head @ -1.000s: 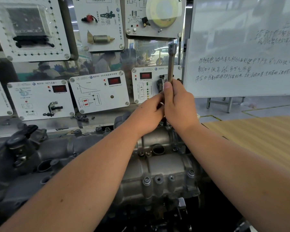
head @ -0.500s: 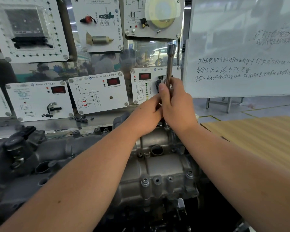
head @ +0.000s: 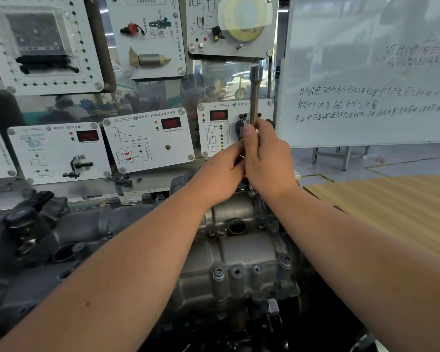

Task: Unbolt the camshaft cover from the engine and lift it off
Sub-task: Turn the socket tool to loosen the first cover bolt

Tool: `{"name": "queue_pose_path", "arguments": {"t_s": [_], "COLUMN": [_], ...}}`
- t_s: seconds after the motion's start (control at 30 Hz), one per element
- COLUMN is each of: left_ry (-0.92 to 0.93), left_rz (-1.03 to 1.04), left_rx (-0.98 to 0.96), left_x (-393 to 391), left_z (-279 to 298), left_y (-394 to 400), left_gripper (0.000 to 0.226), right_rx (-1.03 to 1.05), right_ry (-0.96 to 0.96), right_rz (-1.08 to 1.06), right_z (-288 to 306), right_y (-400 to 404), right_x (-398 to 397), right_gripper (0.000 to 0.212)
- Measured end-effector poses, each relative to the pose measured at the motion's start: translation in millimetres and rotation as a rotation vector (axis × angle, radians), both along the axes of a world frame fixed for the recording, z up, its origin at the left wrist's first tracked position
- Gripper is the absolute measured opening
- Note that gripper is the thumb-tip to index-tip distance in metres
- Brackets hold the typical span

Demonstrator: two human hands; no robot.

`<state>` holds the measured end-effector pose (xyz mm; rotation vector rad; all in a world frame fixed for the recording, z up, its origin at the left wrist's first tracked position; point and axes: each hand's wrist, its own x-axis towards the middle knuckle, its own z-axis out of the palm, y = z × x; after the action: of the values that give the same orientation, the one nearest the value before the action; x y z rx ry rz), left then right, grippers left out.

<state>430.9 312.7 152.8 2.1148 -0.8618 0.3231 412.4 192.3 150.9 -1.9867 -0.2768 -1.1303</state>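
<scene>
**While both hands hold the tool upright**

Right hand (head: 268, 161) fingers grip the long silver metal socket wrench (head: 254, 95); left hand (head: 222, 174) fingers curl at its base. It stands over the far end of the grey cast-metal camshaft cover (head: 241, 250) on the dark engine (head: 36, 237).

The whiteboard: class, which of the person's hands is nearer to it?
Right. The right hand grips the socket wrench beside the whiteboard; the left hand sits farther left.

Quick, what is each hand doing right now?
Left hand: fingers curled at the base of the metal tool; whether it grips it cannot be told.
Right hand: closed around the upright metal tool.
</scene>
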Motion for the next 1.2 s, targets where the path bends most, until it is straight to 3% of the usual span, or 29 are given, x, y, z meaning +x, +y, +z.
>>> {"name": "queue_pose_path", "arguments": {"t_s": [0.1,0.2,0.37,0.57,0.7,0.83,1.0,1.1,1.2], "left_ry": [-0.010,-0.014,0.002,-0.022,-0.010,0.029,0.007,-0.010,-0.018], "left_rz": [0.018,0.015,-0.036,0.022,0.011,-0.028,-0.015,0.008,-0.014], "left_rx": [-0.007,-0.025,-0.028,-0.010,-0.025,-0.008,-0.008,-0.004,-0.021], "left_x": [0.2,2.8,0.6,3.9,3.3,1.1,1.4,2.4,3.0], "left_z": [0.8,-1.0,-2.7,-1.0,-1.2,-2.0,-0.6,-0.7,-1.5], "left_y": [-0.5,-1.0,0.5,-0.2,-1.0,-0.2,1.2,1.1,1.6], "left_gripper": [0.033,0.038,0.045,0.022,0.035,0.042,0.035,0.026,0.032], "right_rx": [0.005,-0.050,-0.023,0.000,-0.070,-0.035,-0.047,-0.044,-0.074], "right_ry": [-0.011,-0.034,-0.040,-0.013,-0.030,-0.015,-0.003,-0.011,-0.030], "right_rz": [0.008,-0.022,-0.026,-0.021,-0.061,-0.056,-0.040,-0.035,-0.041], "right_z": [-0.3,-1.0,-0.3,-0.3,-1.1,-0.7,-1.3,-1.3,-1.5], "right_y": [-0.2,-0.5,0.0,0.6,-0.3,-0.1,-0.1,0.2,0.2], "right_x": [0.0,0.8,0.0,-0.1,0.6,0.7,0.7,0.1,0.0], "right_gripper": [0.030,0.013,0.025,0.032,0.019,0.026,0.021,0.033,0.023]}}
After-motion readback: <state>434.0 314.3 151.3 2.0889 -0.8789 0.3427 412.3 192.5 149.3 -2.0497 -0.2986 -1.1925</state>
